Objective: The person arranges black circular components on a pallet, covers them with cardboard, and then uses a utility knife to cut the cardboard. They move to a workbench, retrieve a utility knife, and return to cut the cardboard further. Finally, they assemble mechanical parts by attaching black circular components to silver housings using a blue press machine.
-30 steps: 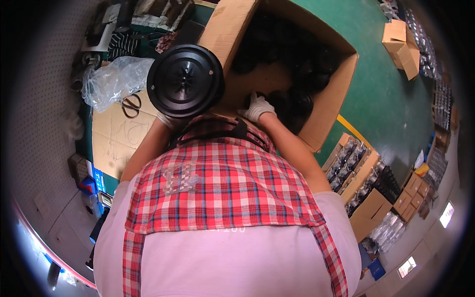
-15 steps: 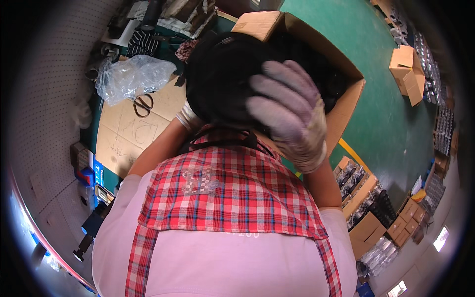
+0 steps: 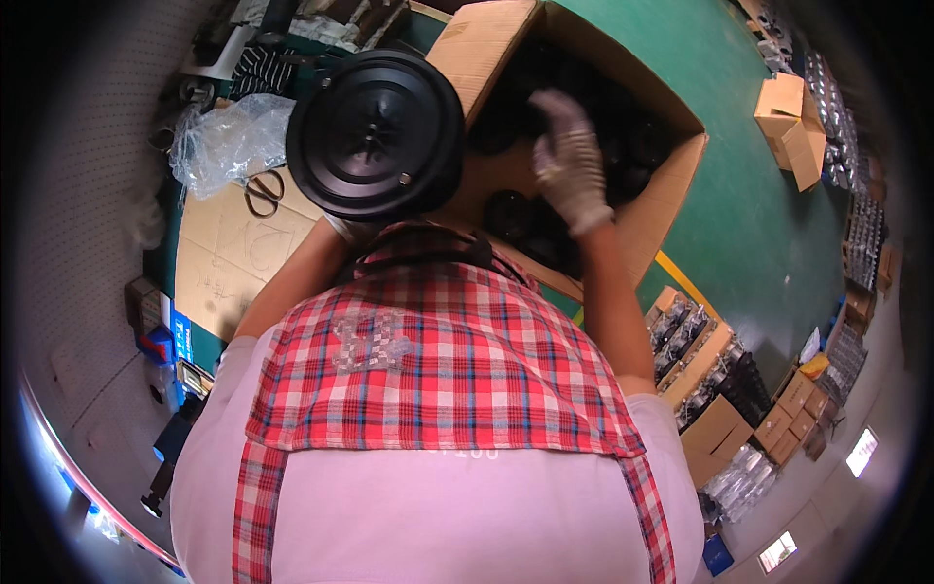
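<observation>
A black round part, a disc with ringed ridges, a small hub at its middle and a bright spot near its rim, is held up at the left. Its underside rests with my left hand, gloved in white; only the wrist and cuff show, the fingers hidden beneath. My right hand, in a pale glove with greyed fingers, is inside the cardboard box, slightly blurred. Its fingers are apart and nothing shows in them. Dark round parts lie in the box under and around that hand.
Left of the box, a cardboard sheet carries scissors and a crumpled clear plastic bag. A smaller open carton stands on the green floor at the right. Cartons of metal parts line the lower right.
The black round part has moved left with my left hand and shows its ridged face more fully. My right hand has left its side and gone down into the box.
</observation>
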### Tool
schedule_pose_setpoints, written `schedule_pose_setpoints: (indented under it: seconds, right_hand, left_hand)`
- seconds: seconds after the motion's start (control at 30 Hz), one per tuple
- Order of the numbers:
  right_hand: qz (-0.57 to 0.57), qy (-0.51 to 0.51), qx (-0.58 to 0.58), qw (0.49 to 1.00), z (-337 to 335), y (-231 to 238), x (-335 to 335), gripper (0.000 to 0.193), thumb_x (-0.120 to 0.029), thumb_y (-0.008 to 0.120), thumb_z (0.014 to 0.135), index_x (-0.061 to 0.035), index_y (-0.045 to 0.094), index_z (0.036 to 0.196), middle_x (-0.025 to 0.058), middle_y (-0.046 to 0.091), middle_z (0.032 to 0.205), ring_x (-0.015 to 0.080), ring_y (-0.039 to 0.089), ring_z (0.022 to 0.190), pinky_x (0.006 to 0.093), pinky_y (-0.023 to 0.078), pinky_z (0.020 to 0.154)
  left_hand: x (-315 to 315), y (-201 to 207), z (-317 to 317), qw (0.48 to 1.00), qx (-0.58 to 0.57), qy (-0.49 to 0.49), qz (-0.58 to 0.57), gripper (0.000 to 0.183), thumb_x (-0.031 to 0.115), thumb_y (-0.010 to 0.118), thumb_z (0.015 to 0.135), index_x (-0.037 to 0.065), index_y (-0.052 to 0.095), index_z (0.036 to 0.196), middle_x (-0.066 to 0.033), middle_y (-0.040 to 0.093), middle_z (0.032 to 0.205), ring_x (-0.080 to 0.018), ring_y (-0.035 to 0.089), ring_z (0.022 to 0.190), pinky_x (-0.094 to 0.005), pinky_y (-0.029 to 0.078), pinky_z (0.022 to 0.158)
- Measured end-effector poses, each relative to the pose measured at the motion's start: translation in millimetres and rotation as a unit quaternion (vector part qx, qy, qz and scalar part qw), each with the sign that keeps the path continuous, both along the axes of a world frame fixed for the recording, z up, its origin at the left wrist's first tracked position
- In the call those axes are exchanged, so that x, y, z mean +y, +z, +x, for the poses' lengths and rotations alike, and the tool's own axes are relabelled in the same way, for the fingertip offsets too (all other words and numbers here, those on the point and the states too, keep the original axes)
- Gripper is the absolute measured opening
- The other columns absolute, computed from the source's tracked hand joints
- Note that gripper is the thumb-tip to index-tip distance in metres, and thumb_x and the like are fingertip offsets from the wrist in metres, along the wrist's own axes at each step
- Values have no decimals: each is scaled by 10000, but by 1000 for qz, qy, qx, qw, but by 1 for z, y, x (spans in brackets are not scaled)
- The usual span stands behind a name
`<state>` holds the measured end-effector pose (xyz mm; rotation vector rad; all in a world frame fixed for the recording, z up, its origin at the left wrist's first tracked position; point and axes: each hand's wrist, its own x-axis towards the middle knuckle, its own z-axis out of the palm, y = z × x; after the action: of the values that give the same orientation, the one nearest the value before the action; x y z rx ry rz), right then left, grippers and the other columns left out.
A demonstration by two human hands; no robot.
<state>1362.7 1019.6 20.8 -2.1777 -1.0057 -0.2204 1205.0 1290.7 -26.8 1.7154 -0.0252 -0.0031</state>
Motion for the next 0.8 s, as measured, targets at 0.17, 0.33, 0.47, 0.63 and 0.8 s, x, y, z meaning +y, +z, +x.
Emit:
schedule_pose_setpoints:
  seconds: [0.17, 0.33, 0.47, 0.63, 0.8]
  right_hand:
    - [-490, 35, 154, 857, -36, -205, -11, 548, -219, 561, 904, -102, 466, 1431, 182, 448, 1491, 371, 411, 1387, 485, 407, 1095]
    - [-529, 72, 262, 804, -19, -166, 13, 506, -344, 617, 902, -65, 580, 1322, 214, 596, 1321, 366, 558, 1247, 468, 477, 1021]
    - [-76, -145, 214, 963, 22, -71, 1, 488, -300, 711, 887, -33, 597, 1279, 168, 676, 1191, 312, 665, 1068, 399, 524, 955]
    - [363, 159, 506, 766, -59, 153, 49, 458, -276, 686, 951, 45, 571, 1257, 82, 680, 1130, 159, 643, 1016, 284, 507, 930]
    - [121, 212, 531, 812, -102, 155, 149, 311, -177, 693, 931, 21, 604, 1154, 67, 686, 1014, 122, 612, 877, 281, 511, 828]
  left_hand:
    - [12, 7, -14, 998, -14, 39, 36, 576, 201, 628, 976, 77, 404, 1492, -93, 430, 1519, -224, 403, 1387, -379, 298, 1181]
    - [21, 6, -37, 994, -17, 110, -6, 594, 214, 631, 976, 79, 392, 1502, -96, 411, 1535, -229, 385, 1404, -384, 280, 1191]
    - [18, 15, -52, 986, -38, 159, -40, 608, 225, 633, 976, 80, 382, 1510, -98, 396, 1549, -234, 370, 1418, -389, 266, 1199]
    - [13, 3, -93, 970, -30, 225, -87, 627, 238, 636, 976, 81, 369, 1521, -101, 376, 1566, -240, 351, 1435, -394, 248, 1209]
    - [17, -28, -112, 732, 45, 404, -547, 534, 519, 523, 1001, 98, 609, 1319, -58, 697, 1193, -184, 644, 1096, -350, 518, 923]
